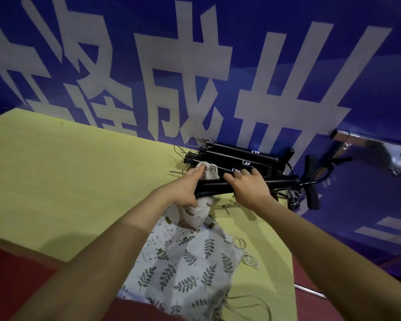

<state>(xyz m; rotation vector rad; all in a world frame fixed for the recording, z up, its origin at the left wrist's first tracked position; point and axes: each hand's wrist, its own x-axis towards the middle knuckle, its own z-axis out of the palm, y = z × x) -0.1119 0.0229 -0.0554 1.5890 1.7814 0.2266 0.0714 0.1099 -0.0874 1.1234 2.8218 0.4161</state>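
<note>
The black pump (215, 187) in your hands is a slim matte tube lying at centre frame on the yellow surface (56, 170). Your left hand (183, 188) clasps one stained rag (208, 173) round it. The fingers of your right hand (248, 187) curl over it, slightly spread. Three stacked pumps (236, 156) lie just behind, making four.

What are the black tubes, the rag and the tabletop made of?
The black tubes: likely painted metal or plastic, matte with a soft sheen. The rag: thin woven cotton-like cloth, creased, stained. The tabletop: smooth yellow-green, matte; perhaps laminate or painted board, can't tell.
</note>
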